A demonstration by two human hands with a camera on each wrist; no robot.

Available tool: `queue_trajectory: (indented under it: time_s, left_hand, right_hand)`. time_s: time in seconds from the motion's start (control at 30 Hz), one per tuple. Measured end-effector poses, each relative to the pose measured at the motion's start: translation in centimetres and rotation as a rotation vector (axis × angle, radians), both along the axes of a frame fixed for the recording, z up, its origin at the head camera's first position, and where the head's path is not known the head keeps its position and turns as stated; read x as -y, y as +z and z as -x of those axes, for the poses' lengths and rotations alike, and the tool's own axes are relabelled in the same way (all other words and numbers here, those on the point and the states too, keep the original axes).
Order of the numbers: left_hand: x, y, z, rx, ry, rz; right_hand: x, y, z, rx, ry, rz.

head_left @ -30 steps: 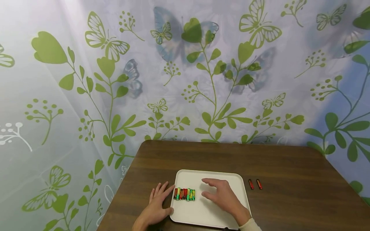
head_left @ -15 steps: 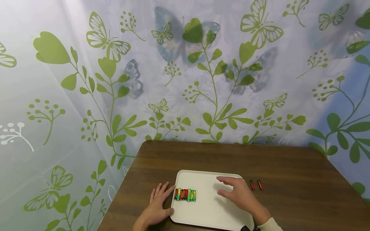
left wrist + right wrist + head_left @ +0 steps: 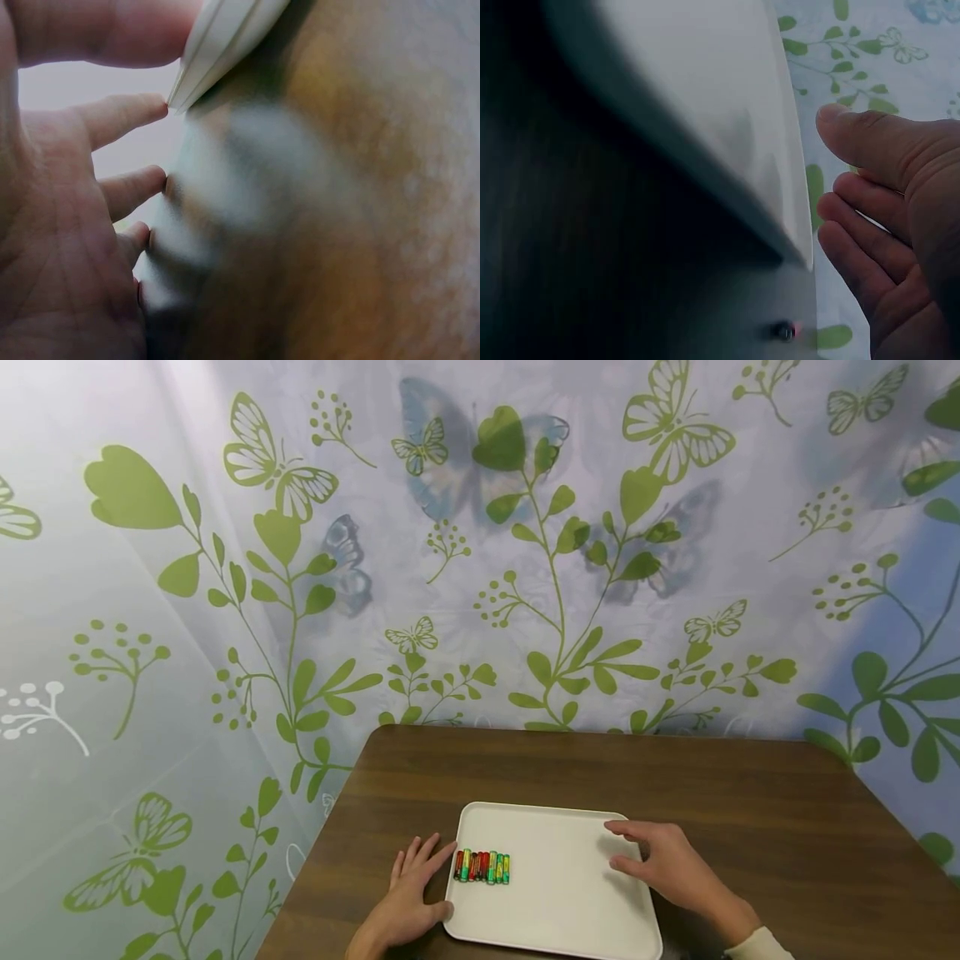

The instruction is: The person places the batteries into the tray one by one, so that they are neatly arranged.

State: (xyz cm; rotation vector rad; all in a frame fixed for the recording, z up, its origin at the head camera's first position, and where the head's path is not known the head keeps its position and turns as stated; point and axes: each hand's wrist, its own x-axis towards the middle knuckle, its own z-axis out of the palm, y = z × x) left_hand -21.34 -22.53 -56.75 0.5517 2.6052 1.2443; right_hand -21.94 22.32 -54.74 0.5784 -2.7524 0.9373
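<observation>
A white rectangular tray [image 3: 555, 893] lies on the table, its rim [image 3: 225, 45] also visible in the left wrist view. Along its left side several red and green batteries [image 3: 491, 867] stand side by side in a row. My left hand [image 3: 408, 893] rests at the tray's left edge, fingers spread, with thumb and index finger touching the rim. Over the tray's right edge hovers my right hand [image 3: 671, 864], fingers relaxed and holding nothing. In the right wrist view its palm [image 3: 907, 300] faces the tray, and a small battery [image 3: 786, 331] shows end-on, blurred, beyond the tray corner.
The dark wooden table [image 3: 585, 764] extends behind the tray and to its right. A curtain [image 3: 480, 568] printed with green leaves and butterflies hangs behind the table and along the left.
My right hand has moved right, from above the tray's middle to its right edge, and now hides the two red batteries on the table. The left hand stays at the rim.
</observation>
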Motion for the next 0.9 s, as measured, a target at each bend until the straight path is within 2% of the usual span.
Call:
queue_trajectory:
  time_s: [0.37,0.6,0.9]
  left_hand:
    - [0.0,0.0,-0.1,-0.002,-0.003,0.004]
    - [-0.1,0.1,-0.1,-0.011,0.006,0.007]
    - [-0.2,0.1,-0.2,0.002,0.004,0.003]
  right_hand:
    - [-5.3,0.5,-1.1,0.072,-0.067,-0.056]
    - [-7.8,0.6,-1.0,-0.004,-0.082,-0.138]
    - [-9.2,0.3,-0.3,0.0,-0.064,-0.179]
